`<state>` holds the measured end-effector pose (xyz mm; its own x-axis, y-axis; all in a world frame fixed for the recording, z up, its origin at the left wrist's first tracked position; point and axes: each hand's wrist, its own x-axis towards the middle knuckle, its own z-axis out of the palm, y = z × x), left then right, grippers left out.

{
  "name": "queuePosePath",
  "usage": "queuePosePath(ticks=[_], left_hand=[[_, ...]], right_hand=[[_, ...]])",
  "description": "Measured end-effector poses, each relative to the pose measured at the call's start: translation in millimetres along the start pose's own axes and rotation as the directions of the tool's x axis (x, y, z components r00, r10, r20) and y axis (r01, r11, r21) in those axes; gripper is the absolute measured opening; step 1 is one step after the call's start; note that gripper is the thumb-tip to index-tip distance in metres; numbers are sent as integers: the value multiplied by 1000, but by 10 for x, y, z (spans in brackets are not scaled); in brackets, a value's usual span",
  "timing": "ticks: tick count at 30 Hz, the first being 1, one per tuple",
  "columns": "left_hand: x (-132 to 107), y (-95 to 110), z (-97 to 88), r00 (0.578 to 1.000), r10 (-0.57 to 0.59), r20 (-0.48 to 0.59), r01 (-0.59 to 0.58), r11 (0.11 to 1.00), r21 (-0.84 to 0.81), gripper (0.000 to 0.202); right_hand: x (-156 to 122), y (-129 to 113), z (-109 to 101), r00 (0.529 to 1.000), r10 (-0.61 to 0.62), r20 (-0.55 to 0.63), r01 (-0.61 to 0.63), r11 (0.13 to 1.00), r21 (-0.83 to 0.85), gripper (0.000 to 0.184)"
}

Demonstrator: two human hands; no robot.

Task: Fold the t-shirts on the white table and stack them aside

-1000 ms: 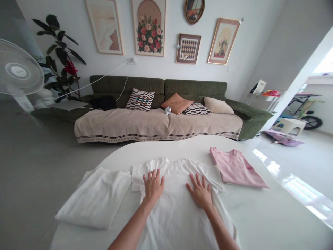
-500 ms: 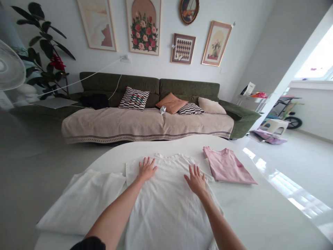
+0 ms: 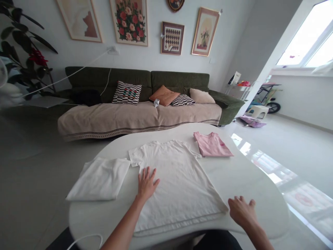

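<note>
A white T-shirt [image 3: 174, 180] lies spread flat on the white table [image 3: 249, 173], sleeves towards the sofa and hem near the front edge. My left hand [image 3: 147, 185] rests flat on its left side, below the sleeve, fingers spread. Just beyond the shirt's lower right corner is my right hand [image 3: 242, 211], its fingers loosely bent and partly apart. Nothing shows in it; whether it touches the hem, I cannot tell. To the left lies a folded white garment [image 3: 101, 178]. A folded pink T-shirt [image 3: 212, 144] sits at the back right, near the right sleeve.
Behind the table stands a green sofa [image 3: 179, 78] with a beige cover [image 3: 135, 119] and several cushions. A white cable [image 3: 87, 236] loops at the table's lower left. A white cart [image 3: 238, 88] and a white stool [image 3: 257, 111] are farther right.
My right hand has left the shirt's upper right and moved down and right to the hem corner. My left hand has slid lower on the shirt. The view has shifted, showing the whole hem.
</note>
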<state>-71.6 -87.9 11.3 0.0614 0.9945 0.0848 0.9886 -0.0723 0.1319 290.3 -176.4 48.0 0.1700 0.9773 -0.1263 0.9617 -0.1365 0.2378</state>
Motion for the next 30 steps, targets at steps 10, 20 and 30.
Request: queuePosePath(ticks=[10, 20, 30], left_hand=[[-385, -71, 100, 996, 54, -65, -54, 999, 2, 56], [-272, -96, -79, 992, -9, 126, 23, 993, -113, 54], [923, -621, -342, 922, -379, 78, 387, 907, -164, 35]], right_hand=[[59, -1024, 270, 986, -109, -127, 144, 938, 314, 58], [-255, -1242, 91, 991, 105, -89, -71, 943, 324, 53], [-1012, -3212, -380, 824, -426, -374, 567, 635, 525, 55]])
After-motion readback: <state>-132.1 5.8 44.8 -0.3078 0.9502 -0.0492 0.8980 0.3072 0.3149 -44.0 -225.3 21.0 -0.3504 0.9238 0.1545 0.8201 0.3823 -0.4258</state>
